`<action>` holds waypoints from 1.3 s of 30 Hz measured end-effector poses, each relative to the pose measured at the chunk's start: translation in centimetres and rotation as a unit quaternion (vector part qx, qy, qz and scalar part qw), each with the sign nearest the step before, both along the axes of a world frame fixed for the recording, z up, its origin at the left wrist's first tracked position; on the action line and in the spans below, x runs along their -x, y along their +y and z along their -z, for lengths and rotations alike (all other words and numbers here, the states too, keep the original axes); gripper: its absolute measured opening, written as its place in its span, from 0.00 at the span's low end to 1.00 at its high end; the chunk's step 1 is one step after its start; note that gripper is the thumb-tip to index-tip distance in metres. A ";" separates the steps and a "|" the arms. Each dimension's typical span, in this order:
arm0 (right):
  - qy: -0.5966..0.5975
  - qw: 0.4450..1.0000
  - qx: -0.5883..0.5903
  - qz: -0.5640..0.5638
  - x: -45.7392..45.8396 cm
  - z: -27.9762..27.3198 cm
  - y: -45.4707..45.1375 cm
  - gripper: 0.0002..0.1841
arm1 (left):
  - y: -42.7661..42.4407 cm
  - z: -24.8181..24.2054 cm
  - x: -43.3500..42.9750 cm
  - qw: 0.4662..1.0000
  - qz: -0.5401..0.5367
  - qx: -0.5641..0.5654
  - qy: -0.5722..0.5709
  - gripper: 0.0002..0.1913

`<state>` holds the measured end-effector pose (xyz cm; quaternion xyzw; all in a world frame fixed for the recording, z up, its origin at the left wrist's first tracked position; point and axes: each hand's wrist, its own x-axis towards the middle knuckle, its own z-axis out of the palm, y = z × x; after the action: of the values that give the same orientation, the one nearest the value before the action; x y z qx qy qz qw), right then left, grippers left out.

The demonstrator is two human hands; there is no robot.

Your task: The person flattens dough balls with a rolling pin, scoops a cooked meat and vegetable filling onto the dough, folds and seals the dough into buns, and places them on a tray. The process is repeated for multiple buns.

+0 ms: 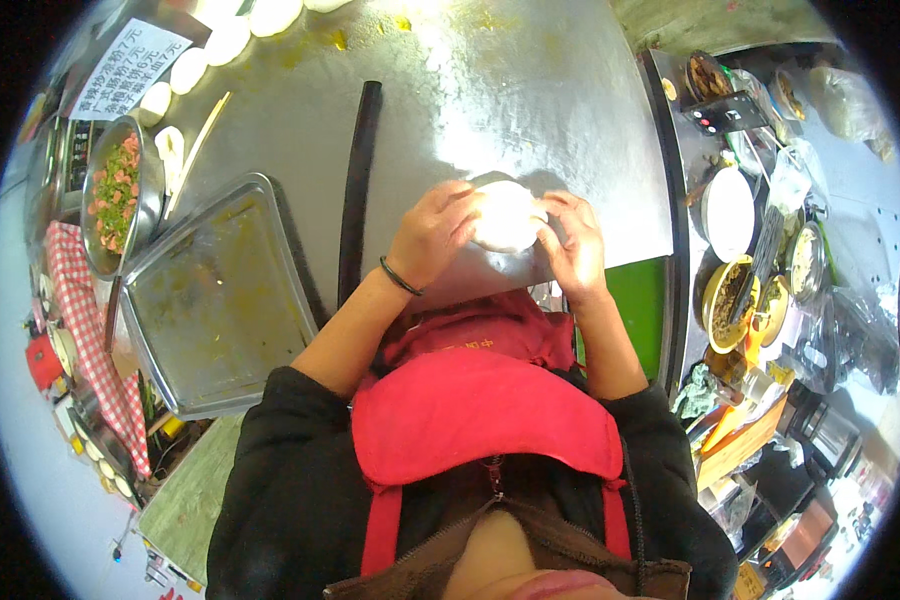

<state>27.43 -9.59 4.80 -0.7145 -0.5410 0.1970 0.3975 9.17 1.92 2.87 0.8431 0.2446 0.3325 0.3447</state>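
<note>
A round, pale piece of dough (pixel 505 217) is between my two hands, over the near part of the steel worktop (pixel 292 112); glare washes out its surface. My left hand (pixel 439 229) grips its left edge with bent fingers. At the opposite edge, my right hand (pixel 572 238) pinches the dough between thumb and fingers. I cannot tell whether the dough touches the worktop. To the left of my left hand lies a long dark rod (pixel 358 187), pointing away from me. A shallow metal tray (pixel 221 300) rests further left, its bottom smeared with oil.
Several dough pieces (pixel 227 40) line the far left edge. A metal bowl (pixel 148 195) holds chopped green and pink filling (pixel 114 195) beside chopsticks (pixel 199 154). Rightward, a side counter carries a white bowl (pixel 727 214), a yellow bowl (pixel 720 300) and a phone (pixel 727 114).
</note>
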 end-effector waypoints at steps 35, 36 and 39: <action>-0.170 0.980 -0.019 -0.097 2.4 2.1 -3.8 0.40 | -4.4 1.9 2.2 0.985 0.098 -0.106 0.090 0.25; -0.156 0.982 -0.037 -0.097 2.3 2.3 -3.1 0.39 | -3.8 2.1 1.5 0.987 0.096 -0.109 0.073 0.24; -0.108 0.989 -0.055 -0.089 1.6 2.3 -0.8 0.37 | -2.1 2.0 0.0 0.988 0.092 -0.122 -0.033 0.21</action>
<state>25.79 -10.35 2.52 -0.6575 -0.6520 0.1233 0.3569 9.16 -0.14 0.85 0.8863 0.1124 0.3545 0.2759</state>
